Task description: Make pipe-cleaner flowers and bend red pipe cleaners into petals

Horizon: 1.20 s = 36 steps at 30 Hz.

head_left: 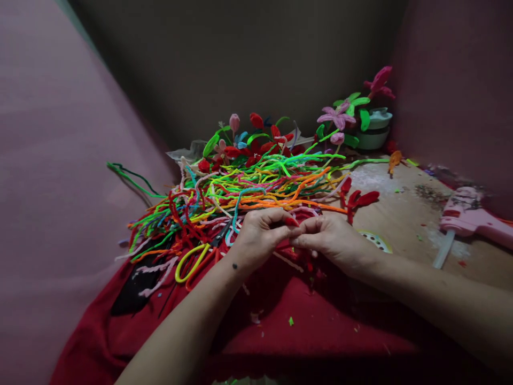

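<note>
My left hand [260, 235] and my right hand [331, 238] meet over a red cloth [280, 321], fingertips pinched together on a small red pipe-cleaner piece [292, 221]. Both hands are closed on it. Just beyond them lies a big tangled heap of coloured pipe cleaners [248, 195] in green, orange, yellow, red and pink. Yellow-handled scissors [196, 259] lie left of my left hand, partly under the strands. Red pipe-cleaner petals [356, 200] rest on the wood to the right of the heap.
Finished pipe-cleaner flowers [256, 139] stand behind the heap. A white pot with pink flowers [371, 125] sits at the back right. A pink glue gun [471, 219] lies on the wooden board [404, 219] at right. Walls close in on left, back and right.
</note>
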Available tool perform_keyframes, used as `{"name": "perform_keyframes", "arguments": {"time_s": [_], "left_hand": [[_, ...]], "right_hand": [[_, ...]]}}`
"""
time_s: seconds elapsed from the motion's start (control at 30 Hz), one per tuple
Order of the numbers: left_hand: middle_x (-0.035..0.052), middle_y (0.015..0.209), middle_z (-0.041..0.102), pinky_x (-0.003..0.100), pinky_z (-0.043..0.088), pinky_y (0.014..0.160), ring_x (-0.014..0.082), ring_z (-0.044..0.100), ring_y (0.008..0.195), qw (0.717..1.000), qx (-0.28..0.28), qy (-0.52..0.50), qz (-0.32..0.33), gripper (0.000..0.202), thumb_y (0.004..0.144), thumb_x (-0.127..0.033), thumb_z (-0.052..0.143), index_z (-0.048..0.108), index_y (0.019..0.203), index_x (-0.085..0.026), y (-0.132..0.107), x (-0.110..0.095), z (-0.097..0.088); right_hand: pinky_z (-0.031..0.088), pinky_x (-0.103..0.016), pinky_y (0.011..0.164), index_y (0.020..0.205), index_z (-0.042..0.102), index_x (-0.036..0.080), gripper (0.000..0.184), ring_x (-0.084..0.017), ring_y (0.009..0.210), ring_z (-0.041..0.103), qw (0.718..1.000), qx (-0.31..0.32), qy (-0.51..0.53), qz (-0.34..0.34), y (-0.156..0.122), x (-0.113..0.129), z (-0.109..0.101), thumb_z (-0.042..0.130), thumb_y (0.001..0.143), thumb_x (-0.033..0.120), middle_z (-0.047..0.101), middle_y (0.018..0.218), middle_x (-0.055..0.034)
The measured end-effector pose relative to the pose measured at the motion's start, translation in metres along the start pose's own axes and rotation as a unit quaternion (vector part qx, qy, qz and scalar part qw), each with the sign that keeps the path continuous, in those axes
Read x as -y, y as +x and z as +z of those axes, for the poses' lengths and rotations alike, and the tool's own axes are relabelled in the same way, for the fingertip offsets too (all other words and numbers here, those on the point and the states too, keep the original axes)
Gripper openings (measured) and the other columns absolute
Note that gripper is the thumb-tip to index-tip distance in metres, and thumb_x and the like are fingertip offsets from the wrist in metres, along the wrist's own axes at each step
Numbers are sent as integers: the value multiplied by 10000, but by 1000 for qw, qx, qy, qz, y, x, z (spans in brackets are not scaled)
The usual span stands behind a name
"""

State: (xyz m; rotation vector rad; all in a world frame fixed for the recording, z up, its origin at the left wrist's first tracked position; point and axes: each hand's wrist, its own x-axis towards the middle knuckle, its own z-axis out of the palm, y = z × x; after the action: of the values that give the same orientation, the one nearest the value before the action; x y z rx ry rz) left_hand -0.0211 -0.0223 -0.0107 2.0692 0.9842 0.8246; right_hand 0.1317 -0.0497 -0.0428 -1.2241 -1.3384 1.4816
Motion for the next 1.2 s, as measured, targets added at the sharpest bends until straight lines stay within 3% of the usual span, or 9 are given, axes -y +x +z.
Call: {"name": "perform_keyframes", "arguments": {"time_s": [0.13,0.23,0.37,0.53,0.67,0.77,0.9,1.03,1.2], "left_hand": [[34,667,617,215,407,600,105,534,614,956,-53,194,215,141,792,-169,528,636,704,-145,-6,12,6],[44,690,633,221,416,621,109,545,634,939,-62,220,258,158,807,-179,512,638,716,-153,-8,13,8],[10,654,605,191,412,550,83,524,565,989,-134,31,57,185,823,-269,498,641,800,-155,-2,5,3],[-23,600,565,138,266,368,22,402,398,945,-52,-234,-222,167,700,-254,623,603,813,-133,5,7,-5],[-8,603,565,136,247,312,26,405,370,880,111,-374,-270,215,636,-197,669,591,816,-110,2,11,3],[1,593,571,161,299,310,40,412,355,865,130,-415,-250,188,690,-266,631,586,780,-107,0,11,14],[-38,536,539,173,270,327,41,361,330,915,69,-328,-225,134,718,-234,570,597,808,-139,-2,9,26],[-27,576,561,197,382,529,74,468,504,992,-5,-67,-109,140,718,-156,527,651,784,-162,-6,10,30],[0,712,620,218,434,610,103,547,615,994,-5,-64,-89,144,752,-182,518,626,847,-177,-6,8,30]], "right_hand": [[227,-214,429,465,543,140,148,-45,391,336,999,13,31,19,0,3,-1,626,581,181,467,409,48],[205,-217,419,443,521,141,197,-40,376,315,997,17,62,38,0,4,-1,665,564,200,454,389,49],[185,-223,402,451,511,148,253,-40,354,309,994,11,106,20,3,1,-2,688,600,251,444,378,53],[287,-209,416,539,587,143,207,-41,378,386,976,-45,213,-19,9,-4,-4,743,579,272,496,438,52],[428,-247,491,721,655,152,233,-104,471,541,961,-40,272,-31,10,-6,-4,763,572,295,598,558,16],[422,-237,452,721,639,144,230,-102,428,531,961,-32,271,-46,10,-7,-3,749,603,307,584,520,17],[430,-255,457,769,648,143,243,-124,427,551,963,-20,269,-18,7,-4,1,719,631,330,610,527,0],[414,-226,504,708,673,141,183,-102,493,551,965,-83,249,-7,5,2,2,745,571,237,620,558,14],[388,-229,498,679,642,152,154,-87,470,508,960,-71,270,-20,11,-8,-2,731,614,260,591,549,24]]}}
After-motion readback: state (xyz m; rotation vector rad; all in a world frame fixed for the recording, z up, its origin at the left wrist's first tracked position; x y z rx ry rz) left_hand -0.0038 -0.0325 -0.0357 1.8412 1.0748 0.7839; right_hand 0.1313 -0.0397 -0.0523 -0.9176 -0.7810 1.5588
